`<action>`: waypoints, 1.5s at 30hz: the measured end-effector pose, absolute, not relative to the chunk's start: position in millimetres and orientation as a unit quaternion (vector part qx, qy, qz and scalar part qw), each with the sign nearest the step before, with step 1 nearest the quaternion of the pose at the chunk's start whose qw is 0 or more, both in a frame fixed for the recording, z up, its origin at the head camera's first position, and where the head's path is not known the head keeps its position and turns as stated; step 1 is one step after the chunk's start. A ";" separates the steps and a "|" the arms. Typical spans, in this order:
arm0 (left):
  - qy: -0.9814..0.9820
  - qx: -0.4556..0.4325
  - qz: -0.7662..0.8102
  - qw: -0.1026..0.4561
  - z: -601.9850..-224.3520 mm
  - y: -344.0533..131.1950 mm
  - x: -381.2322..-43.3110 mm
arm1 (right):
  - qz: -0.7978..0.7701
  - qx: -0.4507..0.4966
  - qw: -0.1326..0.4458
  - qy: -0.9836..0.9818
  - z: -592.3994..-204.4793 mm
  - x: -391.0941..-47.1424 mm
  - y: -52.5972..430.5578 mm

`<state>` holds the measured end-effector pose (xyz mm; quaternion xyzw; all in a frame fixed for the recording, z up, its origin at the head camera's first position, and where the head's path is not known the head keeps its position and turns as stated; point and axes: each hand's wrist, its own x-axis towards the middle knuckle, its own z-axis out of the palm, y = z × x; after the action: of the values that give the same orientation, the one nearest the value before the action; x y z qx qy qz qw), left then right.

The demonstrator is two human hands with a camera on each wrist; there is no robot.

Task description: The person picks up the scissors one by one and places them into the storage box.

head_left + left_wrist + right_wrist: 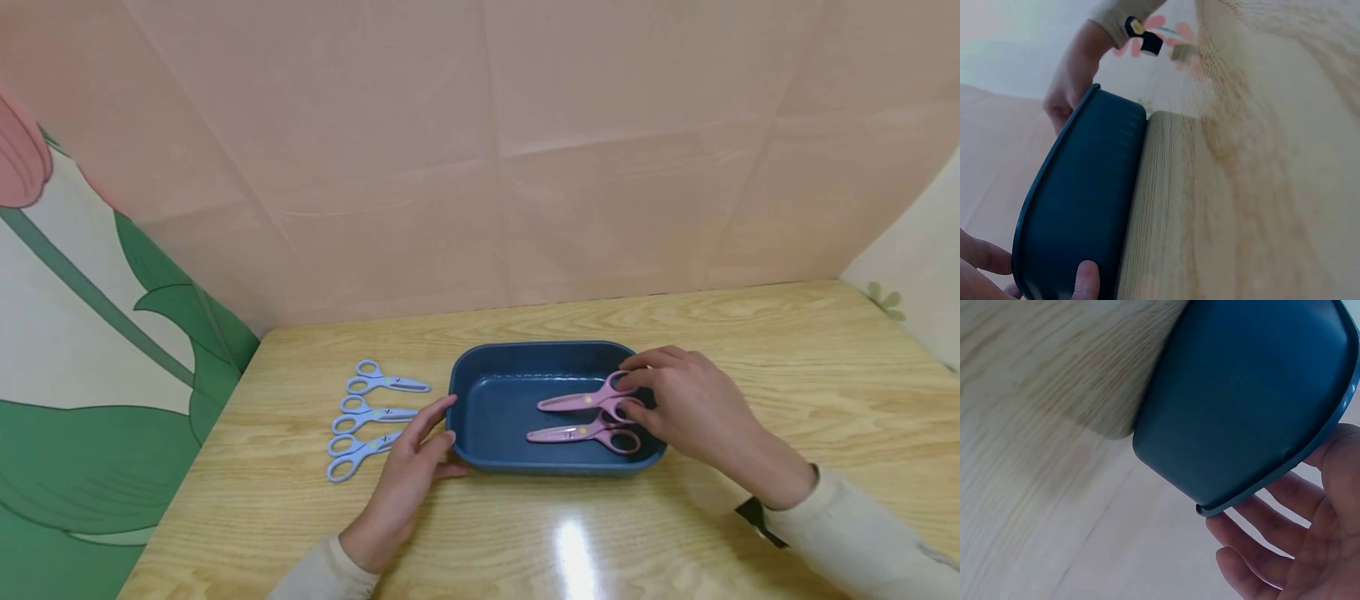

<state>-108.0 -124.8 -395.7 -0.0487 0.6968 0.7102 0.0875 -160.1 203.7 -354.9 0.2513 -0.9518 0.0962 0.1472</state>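
A dark blue plastic tray [495, 417] stands on the wooden table. Inside its right half are two pairs of pink scissors, blades pointing left. My right hand [693, 404] reaches over the right end, its fingers and thumb at the handles of the farther pink scissors [573, 402]. The nearer pink scissors [562, 434] lie just in front. In the right wrist view the scissors are hidden behind the tray wall [1235, 406]. At the near left corner, my left hand [405, 475] touches the tray with spread fingers; one fingertip [1087, 281] rests against its outer wall.
Left of the tray lie three pairs of light blue scissors: a far pair [386, 382], a middle pair [378, 415] and a near pair [360, 450], the last partly behind my left hand. A pink sheet [495, 208] hangs along the back of the table [750, 333].
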 end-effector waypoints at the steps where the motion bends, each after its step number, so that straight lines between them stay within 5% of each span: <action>1: 0.696 -0.047 0.711 0.086 -395.9 -124.8 -107.8 | 0.098 0.248 0.147 -0.952 -355.1 -160.4 203.6; 45: 0.688 -0.046 0.717 0.098 -395.0 -122.5 -106.7 | 0.171 0.210 0.117 -0.956 -353.6 -168.4 220.9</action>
<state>-106.7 -122.5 -395.0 -0.0465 0.6884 0.7171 0.0982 -168.4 220.9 -353.6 0.2096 -0.9556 0.1707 0.1170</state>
